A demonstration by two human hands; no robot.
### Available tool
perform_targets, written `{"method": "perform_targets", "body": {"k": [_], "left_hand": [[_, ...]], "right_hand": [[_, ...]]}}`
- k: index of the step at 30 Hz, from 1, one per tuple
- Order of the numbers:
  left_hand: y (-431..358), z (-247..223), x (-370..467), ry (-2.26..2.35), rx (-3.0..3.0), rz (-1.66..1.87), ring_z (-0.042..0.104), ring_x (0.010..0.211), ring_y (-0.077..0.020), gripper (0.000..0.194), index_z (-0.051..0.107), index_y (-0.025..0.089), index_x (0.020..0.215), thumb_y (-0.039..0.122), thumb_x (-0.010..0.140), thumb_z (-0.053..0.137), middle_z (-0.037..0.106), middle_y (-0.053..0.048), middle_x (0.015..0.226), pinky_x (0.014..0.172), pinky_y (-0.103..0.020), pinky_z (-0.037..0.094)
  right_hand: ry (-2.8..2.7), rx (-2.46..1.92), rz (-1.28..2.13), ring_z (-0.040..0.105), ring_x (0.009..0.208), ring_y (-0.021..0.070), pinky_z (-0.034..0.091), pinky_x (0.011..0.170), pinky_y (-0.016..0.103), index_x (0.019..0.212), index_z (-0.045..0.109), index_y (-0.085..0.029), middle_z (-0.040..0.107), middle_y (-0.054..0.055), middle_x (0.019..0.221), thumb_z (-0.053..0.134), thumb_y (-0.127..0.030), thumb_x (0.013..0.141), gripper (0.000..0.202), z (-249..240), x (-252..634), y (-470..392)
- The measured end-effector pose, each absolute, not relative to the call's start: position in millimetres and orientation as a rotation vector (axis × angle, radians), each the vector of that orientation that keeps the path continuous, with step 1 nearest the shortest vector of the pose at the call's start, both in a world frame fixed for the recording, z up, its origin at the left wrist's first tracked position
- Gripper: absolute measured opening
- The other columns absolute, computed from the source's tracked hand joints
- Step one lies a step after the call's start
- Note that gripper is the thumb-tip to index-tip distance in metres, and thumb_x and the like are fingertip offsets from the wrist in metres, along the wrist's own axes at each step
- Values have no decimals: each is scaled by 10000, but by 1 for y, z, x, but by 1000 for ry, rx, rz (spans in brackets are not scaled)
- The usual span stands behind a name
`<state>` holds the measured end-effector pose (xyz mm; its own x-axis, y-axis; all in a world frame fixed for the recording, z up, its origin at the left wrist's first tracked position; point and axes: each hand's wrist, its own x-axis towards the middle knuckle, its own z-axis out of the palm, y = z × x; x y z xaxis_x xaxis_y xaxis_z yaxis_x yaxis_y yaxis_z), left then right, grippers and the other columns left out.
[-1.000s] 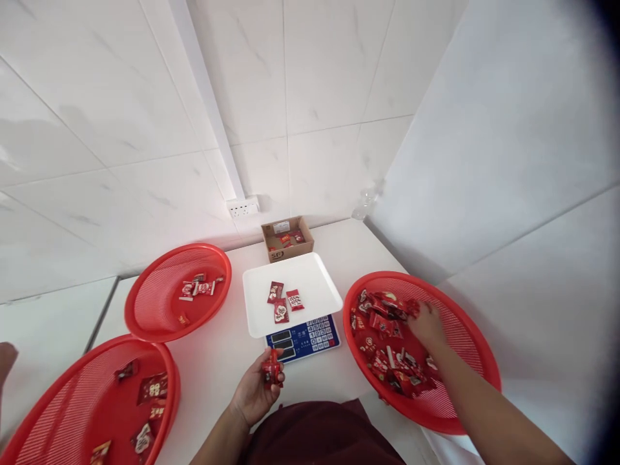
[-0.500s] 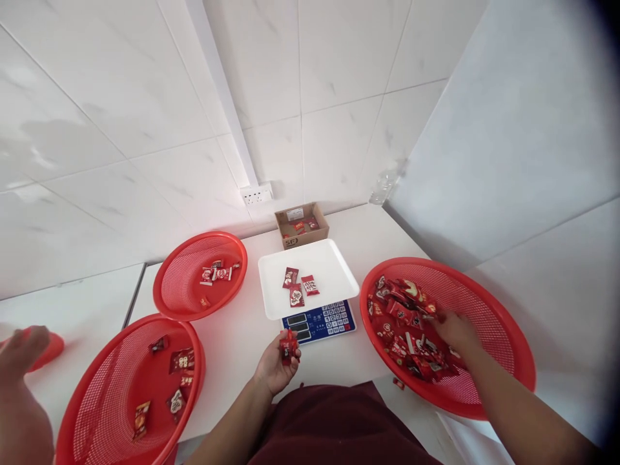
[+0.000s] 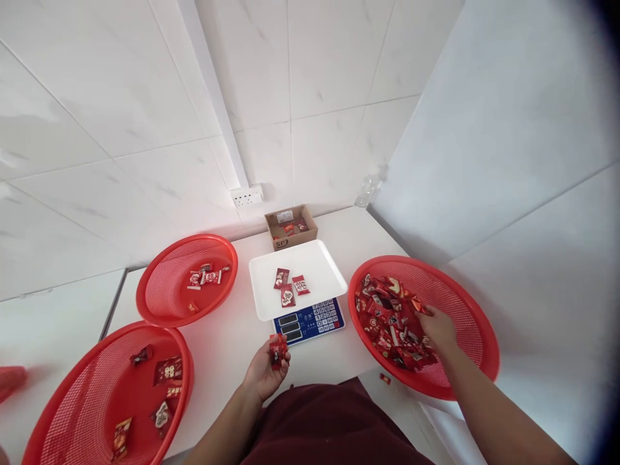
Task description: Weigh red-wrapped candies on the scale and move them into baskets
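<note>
My left hand [image 3: 264,374], palm up in front of the scale, is closed around small red snack packets [image 3: 278,350]. My right hand [image 3: 440,330] reaches into the right red basket [image 3: 469,323], fingertips pinching an orange-red packet [image 3: 419,305] at the edge of a heap of mixed packets [image 3: 390,316]. The blue electronic scale [image 3: 310,321] carries a white tray [image 3: 264,274]. Three red packets lie on that tray, among them a white-labelled packet [image 3: 301,285].
Two more red baskets, a far one [image 3: 159,271] and a near one [image 3: 87,381], stand on the left with several packets in each. Behind the tray is a cardboard box [image 3: 290,241] containing packets. One packet [image 3: 385,379] lies below the table edge. A wall socket [image 3: 247,195] is behind.
My right hand has drawn back slightly from the heap, an orange-red packet now showing at its fingertips. The view has shifted, and another person's hand at the far left has mostly left it.
</note>
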<state>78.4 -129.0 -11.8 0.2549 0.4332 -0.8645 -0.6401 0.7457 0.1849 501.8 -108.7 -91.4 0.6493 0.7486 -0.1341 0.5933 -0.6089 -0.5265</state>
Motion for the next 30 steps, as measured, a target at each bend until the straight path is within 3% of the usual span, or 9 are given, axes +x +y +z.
{"method": "perform_targets", "body": {"k": [5, 10, 15, 19, 24, 30], "left_hand": [[-128, -13, 75, 1076, -224, 735, 553, 451, -84, 178, 577, 147, 872, 295, 890, 482, 580, -2, 597, 371, -149, 446], [-128, -10, 70, 1069, -234, 764, 562, 449, -94, 179, 586, 143, 853, 289, 885, 486, 587, -12, 586, 365, -154, 442], [-134, -7, 61, 1064, -230, 812, 563, 444, -89, 153, 588, 149, 863, 278, 875, 505, 585, 0, 581, 366, -148, 442], [-138, -10, 54, 1060, -243, 839, 572, 450, -93, 144, 595, 147, 871, 274, 863, 528, 595, -3, 590, 374, -152, 449], [-140, -14, 48, 1037, -271, 851, 579, 461, -95, 146, 594, 145, 866, 275, 864, 527, 604, -9, 600, 391, -159, 461], [-139, -23, 48, 1030, -250, 830, 576, 466, -95, 109, 578, 144, 848, 239, 852, 526, 596, -7, 593, 398, -158, 456]], "right_hand": [[-653, -1804, 981, 654, 726, 186, 547, 653, 311, 951, 611, -200, 697, 60, 872, 605, -328, 698, 284, -43, 465, -84], [-820, -1589, 1310, 623, 659, 145, 531, 594, 258, 835, 639, -185, 684, 34, 780, 699, -313, 650, 233, -8, 392, -52], [-992, -1482, 1524, 650, 764, 151, 535, 655, 258, 1029, 626, -159, 704, 74, 925, 650, -354, 721, 366, -1, 319, -24], [-1256, -1614, 1336, 642, 954, 180, 527, 794, 323, 1265, 492, -193, 628, 109, 1182, 548, -407, 797, 517, -8, 295, -12], [-1448, -1772, 1057, 543, 1130, 242, 369, 1018, 426, 1156, 586, -209, 578, 103, 1251, 552, -315, 761, 410, -25, 315, -35], [-1734, -1897, 566, 445, 1237, 267, 316, 1049, 435, 1241, 504, -140, 533, 157, 1290, 429, -392, 812, 503, -60, 358, -100]]}}
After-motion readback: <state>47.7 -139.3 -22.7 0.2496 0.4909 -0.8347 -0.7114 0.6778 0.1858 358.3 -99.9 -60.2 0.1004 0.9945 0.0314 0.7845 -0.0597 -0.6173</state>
